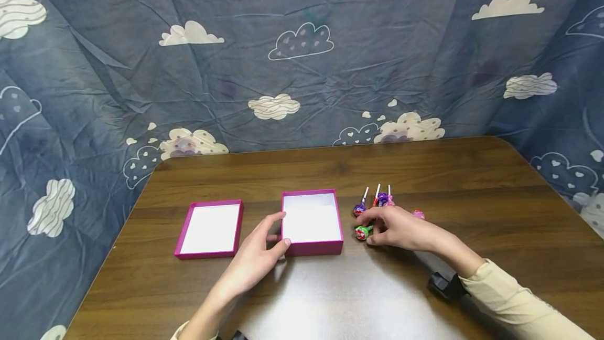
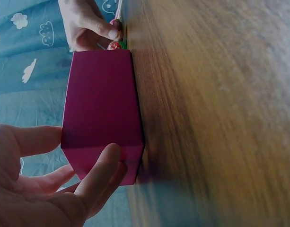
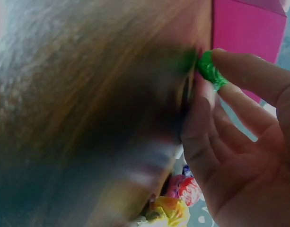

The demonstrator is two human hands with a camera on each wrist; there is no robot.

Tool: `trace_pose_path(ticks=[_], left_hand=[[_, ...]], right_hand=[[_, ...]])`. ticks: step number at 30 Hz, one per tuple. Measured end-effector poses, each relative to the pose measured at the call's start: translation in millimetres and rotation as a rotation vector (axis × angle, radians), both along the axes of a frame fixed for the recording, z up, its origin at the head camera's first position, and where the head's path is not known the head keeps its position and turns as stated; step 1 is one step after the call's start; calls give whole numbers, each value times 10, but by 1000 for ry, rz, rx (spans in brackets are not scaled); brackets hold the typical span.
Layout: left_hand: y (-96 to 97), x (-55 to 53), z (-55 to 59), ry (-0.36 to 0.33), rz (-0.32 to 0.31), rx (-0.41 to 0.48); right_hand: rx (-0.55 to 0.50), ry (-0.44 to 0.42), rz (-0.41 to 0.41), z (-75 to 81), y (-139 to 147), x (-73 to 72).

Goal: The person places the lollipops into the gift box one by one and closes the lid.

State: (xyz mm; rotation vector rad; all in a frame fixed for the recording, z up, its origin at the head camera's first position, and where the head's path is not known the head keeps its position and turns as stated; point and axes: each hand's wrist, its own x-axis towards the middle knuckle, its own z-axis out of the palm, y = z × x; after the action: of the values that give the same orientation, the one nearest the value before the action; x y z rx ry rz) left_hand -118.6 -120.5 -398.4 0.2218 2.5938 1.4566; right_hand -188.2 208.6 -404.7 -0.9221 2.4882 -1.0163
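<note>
An open-topped magenta box [image 1: 315,248] with a white inside stands mid-table. My left hand [image 1: 257,251] is at its left side, fingers extended; in the left wrist view, fingertips [image 2: 110,150] touch the box wall [image 2: 102,99] near a corner. Just right of the box, my right hand [image 1: 396,227] pinches a green-wrapped lollipop [image 1: 362,232] low over the table. The right wrist view shows its green wrapper [image 3: 212,71] between thumb and finger. Behind that hand lie several more lollipops, among them a purple one [image 1: 359,209]; the hand partly covers them.
A shallow magenta lid [image 1: 209,229], white side up, lies left of the box. Past the right hand sits a pink-wrapped lollipop [image 1: 418,214]. A yellow-wrapped lollipop [image 3: 171,210] shows in the right wrist view. Cloud-patterned cloth [image 1: 302,83] hangs behind the wooden table [image 1: 264,172].
</note>
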Motion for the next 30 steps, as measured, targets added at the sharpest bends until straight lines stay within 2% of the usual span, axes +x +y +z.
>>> trace_pose_path(ticks=[8,20,23,30], left_hand=[[14,11,-6,-3,12,5],[27,2,17,2,23,-7],[29,0,11,6,20,-4],[2,-15,10,18,6,-1]], right_hand=[[-21,15,16,-18,-44,6],[11,52,-62,67,-80,77],[10,89,-81,100,-97,123],[-89,198,-144,126,-138,177]])
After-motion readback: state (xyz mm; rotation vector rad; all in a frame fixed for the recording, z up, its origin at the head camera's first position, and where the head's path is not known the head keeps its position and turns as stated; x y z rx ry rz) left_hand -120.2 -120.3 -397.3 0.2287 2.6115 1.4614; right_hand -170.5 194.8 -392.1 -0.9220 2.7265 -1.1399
